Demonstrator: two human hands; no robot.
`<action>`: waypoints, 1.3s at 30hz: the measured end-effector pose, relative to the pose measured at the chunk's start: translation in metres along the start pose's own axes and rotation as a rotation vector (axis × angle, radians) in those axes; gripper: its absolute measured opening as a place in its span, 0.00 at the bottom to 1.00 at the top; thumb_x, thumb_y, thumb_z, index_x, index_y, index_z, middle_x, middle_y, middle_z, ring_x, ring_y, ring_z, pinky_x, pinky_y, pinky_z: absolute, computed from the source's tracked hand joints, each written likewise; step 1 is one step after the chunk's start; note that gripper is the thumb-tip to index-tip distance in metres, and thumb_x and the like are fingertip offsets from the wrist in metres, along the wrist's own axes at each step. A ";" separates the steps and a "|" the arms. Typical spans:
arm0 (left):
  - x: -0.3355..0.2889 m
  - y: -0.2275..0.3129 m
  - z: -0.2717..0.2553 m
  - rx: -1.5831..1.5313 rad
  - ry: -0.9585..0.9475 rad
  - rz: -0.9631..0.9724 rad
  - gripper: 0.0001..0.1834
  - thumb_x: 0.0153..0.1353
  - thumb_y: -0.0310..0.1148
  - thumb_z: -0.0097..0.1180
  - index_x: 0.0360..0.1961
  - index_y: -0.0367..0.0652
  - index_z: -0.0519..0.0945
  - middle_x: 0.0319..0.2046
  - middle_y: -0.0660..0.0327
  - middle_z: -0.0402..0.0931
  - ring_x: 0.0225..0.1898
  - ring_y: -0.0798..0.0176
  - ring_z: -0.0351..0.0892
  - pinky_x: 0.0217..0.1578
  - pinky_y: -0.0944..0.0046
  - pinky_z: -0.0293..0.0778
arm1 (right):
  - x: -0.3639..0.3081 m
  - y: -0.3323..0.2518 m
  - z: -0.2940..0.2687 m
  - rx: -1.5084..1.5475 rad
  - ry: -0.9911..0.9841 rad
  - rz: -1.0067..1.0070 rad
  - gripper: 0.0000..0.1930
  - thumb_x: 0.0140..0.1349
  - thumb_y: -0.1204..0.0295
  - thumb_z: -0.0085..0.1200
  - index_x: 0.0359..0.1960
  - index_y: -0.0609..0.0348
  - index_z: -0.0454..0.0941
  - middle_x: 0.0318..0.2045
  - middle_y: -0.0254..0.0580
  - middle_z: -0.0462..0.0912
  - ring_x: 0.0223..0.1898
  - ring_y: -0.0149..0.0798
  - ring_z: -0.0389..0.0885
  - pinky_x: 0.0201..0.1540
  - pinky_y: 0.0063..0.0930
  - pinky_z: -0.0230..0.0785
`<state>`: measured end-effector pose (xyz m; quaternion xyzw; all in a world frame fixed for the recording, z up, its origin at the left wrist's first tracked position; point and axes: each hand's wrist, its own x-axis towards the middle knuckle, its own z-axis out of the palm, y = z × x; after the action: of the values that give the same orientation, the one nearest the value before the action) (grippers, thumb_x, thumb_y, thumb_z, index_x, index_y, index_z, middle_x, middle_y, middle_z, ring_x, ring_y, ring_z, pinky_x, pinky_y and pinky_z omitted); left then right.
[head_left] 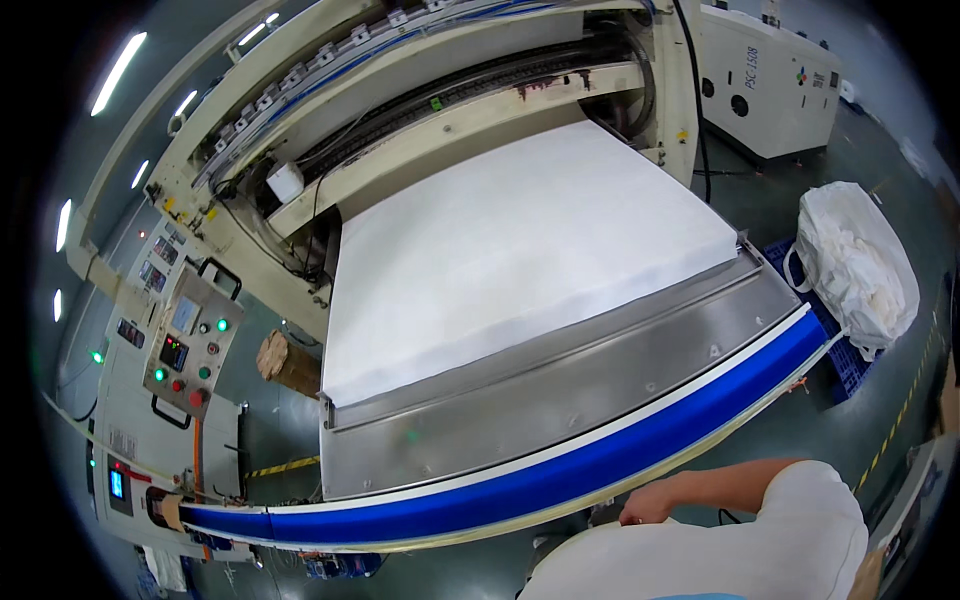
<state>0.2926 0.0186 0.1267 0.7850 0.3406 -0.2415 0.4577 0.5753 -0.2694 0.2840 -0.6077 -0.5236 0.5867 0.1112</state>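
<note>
One control panel [188,345] is placed at far left, with a brown bundle [290,362] beside it. The white sheet [520,260] is spread flat on the machine [450,130], its front edge set crosswise; the far end is hidden, so its long axis cannot be told. The sheet is separated from the right hand [648,502], ahead and leftward of it, by a steel plate [560,390] and blue bar [640,445]. Whether the fingers are clenched cannot be told; the left hand is not shown. Rightward, a white bag [855,265] is supported by a pallet [850,370] on greenish floor [860,160].

The sheet [530,250] is white, the strip [500,492] blue.
</note>
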 end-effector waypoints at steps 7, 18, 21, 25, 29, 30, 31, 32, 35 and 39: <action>0.013 0.022 -0.009 0.041 -0.051 0.024 0.24 0.52 0.42 0.59 0.48 0.40 0.73 0.41 0.51 0.76 0.45 0.56 0.75 0.47 0.60 0.69 | -0.021 0.006 0.014 -0.343 0.185 0.015 0.12 0.58 0.64 0.45 0.38 0.56 0.74 0.31 0.46 0.80 0.37 0.50 0.78 0.33 0.44 0.68; 0.035 0.045 -0.026 0.062 -0.105 0.068 0.24 0.53 0.41 0.59 0.49 0.41 0.72 0.41 0.53 0.76 0.44 0.58 0.74 0.46 0.61 0.69 | -0.012 -0.002 0.019 -0.315 0.288 0.166 0.11 0.58 0.67 0.43 0.37 0.54 0.76 0.31 0.47 0.79 0.35 0.51 0.79 0.31 0.44 0.70; 0.036 0.048 -0.030 0.049 -0.114 0.068 0.24 0.53 0.41 0.59 0.49 0.41 0.71 0.41 0.53 0.75 0.44 0.58 0.74 0.46 0.62 0.69 | -0.015 -0.004 0.024 -0.304 0.180 0.267 0.12 0.59 0.67 0.42 0.40 0.54 0.76 0.32 0.49 0.80 0.36 0.51 0.79 0.32 0.44 0.70; 0.039 0.050 -0.038 0.021 -0.121 0.073 0.25 0.53 0.40 0.59 0.49 0.41 0.71 0.41 0.54 0.75 0.44 0.59 0.74 0.46 0.62 0.69 | -0.023 -0.003 0.022 -0.250 0.107 0.183 0.14 0.58 0.64 0.43 0.38 0.56 0.78 0.35 0.50 0.80 0.38 0.52 0.79 0.34 0.45 0.71; 0.042 0.053 -0.039 -0.025 -0.128 0.076 0.25 0.53 0.40 0.59 0.50 0.41 0.71 0.41 0.55 0.75 0.43 0.60 0.74 0.46 0.62 0.69 | -0.035 0.002 0.017 -0.215 0.048 0.059 0.17 0.59 0.60 0.42 0.40 0.58 0.77 0.36 0.51 0.80 0.41 0.52 0.78 0.36 0.43 0.70; 0.042 0.053 -0.040 -0.034 -0.135 0.079 0.25 0.53 0.40 0.59 0.50 0.41 0.70 0.41 0.55 0.75 0.43 0.60 0.74 0.46 0.62 0.69 | -0.033 0.000 0.015 -0.216 0.047 0.048 0.17 0.60 0.60 0.42 0.40 0.58 0.77 0.35 0.51 0.80 0.41 0.52 0.78 0.37 0.43 0.70; 0.040 0.053 -0.041 -0.045 -0.139 0.077 0.25 0.53 0.40 0.59 0.50 0.41 0.70 0.41 0.55 0.75 0.43 0.60 0.74 0.46 0.63 0.69 | -0.029 -0.003 0.013 -0.274 0.058 0.029 0.16 0.60 0.61 0.41 0.39 0.57 0.76 0.34 0.52 0.80 0.40 0.52 0.78 0.37 0.44 0.70; 0.041 0.054 -0.040 -0.061 -0.140 0.083 0.25 0.53 0.40 0.59 0.50 0.41 0.70 0.41 0.55 0.75 0.43 0.61 0.74 0.46 0.63 0.69 | -0.025 -0.002 0.011 -0.302 0.063 0.025 0.16 0.60 0.61 0.41 0.39 0.57 0.76 0.34 0.52 0.80 0.40 0.52 0.78 0.37 0.44 0.70; 0.036 0.051 -0.039 -0.116 -0.161 0.084 0.25 0.53 0.40 0.59 0.50 0.42 0.70 0.41 0.56 0.75 0.43 0.61 0.74 0.46 0.63 0.69 | -0.017 -0.001 0.006 -0.360 0.066 0.016 0.15 0.60 0.61 0.40 0.38 0.56 0.76 0.34 0.52 0.80 0.39 0.53 0.78 0.37 0.45 0.70; 0.014 0.047 -0.047 -0.229 -0.203 0.106 0.25 0.54 0.39 0.59 0.51 0.42 0.69 0.41 0.56 0.75 0.43 0.62 0.74 0.46 0.63 0.69 | -0.024 0.005 0.011 -0.338 0.047 0.084 0.15 0.59 0.60 0.41 0.38 0.53 0.76 0.34 0.51 0.80 0.39 0.54 0.78 0.37 0.45 0.70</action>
<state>0.3400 0.0482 0.1646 0.7158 0.2761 -0.2548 0.5886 0.5746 -0.2949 0.2913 -0.6526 -0.5862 0.4801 -0.0047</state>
